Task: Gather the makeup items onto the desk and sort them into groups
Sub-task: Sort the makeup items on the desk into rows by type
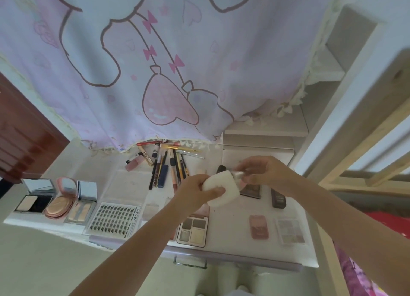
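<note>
Two bare hands meet above a white bench (233, 240). The left hand (195, 190) has its fingers curled around a white sponge-like pad (221, 188). The right hand (259, 170) pinches a small silvery item (238, 175), too blurred to identify, touching the pad. Beyond the fingers lies a cluster of pencils and tubes (168, 165). Left of them sit three open compacts (60, 201) and a tray of false lashes (114, 218). Below the fingers lies an eyeshadow palette (193, 229).
</note>
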A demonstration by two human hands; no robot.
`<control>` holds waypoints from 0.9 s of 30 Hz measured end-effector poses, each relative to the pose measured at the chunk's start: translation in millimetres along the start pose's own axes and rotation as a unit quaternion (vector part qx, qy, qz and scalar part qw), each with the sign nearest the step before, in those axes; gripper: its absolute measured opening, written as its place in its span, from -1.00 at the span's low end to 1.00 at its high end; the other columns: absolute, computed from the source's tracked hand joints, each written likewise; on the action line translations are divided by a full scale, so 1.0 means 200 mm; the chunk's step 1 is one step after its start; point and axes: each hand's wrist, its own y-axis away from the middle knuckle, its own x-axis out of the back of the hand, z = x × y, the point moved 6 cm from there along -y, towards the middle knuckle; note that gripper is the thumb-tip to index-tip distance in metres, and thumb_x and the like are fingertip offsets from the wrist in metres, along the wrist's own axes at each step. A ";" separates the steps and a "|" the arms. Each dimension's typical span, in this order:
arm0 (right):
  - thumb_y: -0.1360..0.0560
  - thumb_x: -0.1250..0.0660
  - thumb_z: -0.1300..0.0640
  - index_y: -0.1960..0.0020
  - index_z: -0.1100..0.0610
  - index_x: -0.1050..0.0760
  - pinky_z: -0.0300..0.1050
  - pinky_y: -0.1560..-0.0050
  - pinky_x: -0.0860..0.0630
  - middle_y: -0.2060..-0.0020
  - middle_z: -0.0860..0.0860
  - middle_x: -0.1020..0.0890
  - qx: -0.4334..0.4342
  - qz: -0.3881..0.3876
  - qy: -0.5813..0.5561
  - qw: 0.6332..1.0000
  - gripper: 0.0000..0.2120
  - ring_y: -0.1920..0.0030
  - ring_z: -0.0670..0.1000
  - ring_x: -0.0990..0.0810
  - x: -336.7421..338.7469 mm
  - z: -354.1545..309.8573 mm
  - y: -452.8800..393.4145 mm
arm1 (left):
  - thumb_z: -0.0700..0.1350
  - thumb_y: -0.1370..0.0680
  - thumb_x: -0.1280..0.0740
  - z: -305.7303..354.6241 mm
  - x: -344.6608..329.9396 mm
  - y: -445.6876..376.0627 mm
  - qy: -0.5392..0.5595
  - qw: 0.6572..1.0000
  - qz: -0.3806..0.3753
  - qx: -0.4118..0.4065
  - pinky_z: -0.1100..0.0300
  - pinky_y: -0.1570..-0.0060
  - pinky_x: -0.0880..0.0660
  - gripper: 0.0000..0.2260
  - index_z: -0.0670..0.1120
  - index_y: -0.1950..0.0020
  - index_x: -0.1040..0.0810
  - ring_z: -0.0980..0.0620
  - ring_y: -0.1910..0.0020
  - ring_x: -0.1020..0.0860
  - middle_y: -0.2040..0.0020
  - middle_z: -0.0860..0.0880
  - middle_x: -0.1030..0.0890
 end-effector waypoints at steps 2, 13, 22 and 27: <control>-0.37 -0.29 0.52 0.17 0.10 -0.60 -0.31 0.08 -0.54 0.20 -0.08 -0.67 0.019 0.001 -0.011 1.000 -0.66 0.14 -0.14 -0.63 0.00 -0.01 0.01 | -0.13 -0.43 -0.40 -0.03 -0.01 0.00 0.068 0.997 -0.020 0.037 0.00 -0.03 -0.52 -0.94 -0.05 0.14 -0.55 -0.07 0.05 -0.57 0.13 -0.08 -0.59; -0.52 -0.26 0.12 0.08 0.13 -0.52 -0.30 0.47 -0.46 0.46 -0.07 -0.60 -0.160 0.020 -0.025 0.987 -0.90 0.48 -0.12 -0.52 -0.05 0.17 -0.02 | -0.18 -0.43 -0.39 -0.11 -0.05 0.01 0.138 0.987 -0.041 0.078 -0.05 -0.07 -0.53 -0.90 -0.11 0.08 -0.55 -0.13 0.00 -0.57 0.05 -0.15 -0.59; -0.46 -0.30 0.34 -0.09 0.16 -0.51 -0.37 0.36 -0.49 0.20 -0.02 -0.58 -0.194 -0.029 -0.011 0.980 -0.77 0.28 -0.11 -0.53 -0.11 0.38 0.01 | -0.20 -0.45 -0.38 -0.38 -0.22 0.09 0.236 0.955 -0.038 0.174 0.32 0.37 -0.56 -0.89 -0.09 0.10 -0.47 0.06 0.19 -0.56 0.10 -0.08 -0.55; -0.49 -0.26 0.30 -0.20 0.17 -0.48 -0.39 0.35 -0.48 0.05 0.02 -0.57 -0.254 -0.076 0.109 0.958 -0.71 0.23 -0.12 -0.51 -0.17 0.58 -0.01 | -0.31 -0.45 -0.36 -0.57 -0.41 0.16 0.247 0.938 -0.019 0.241 0.15 0.12 -0.55 -0.69 -0.27 -0.15 -0.40 -0.10 0.00 -0.51 -0.06 -0.19 -0.50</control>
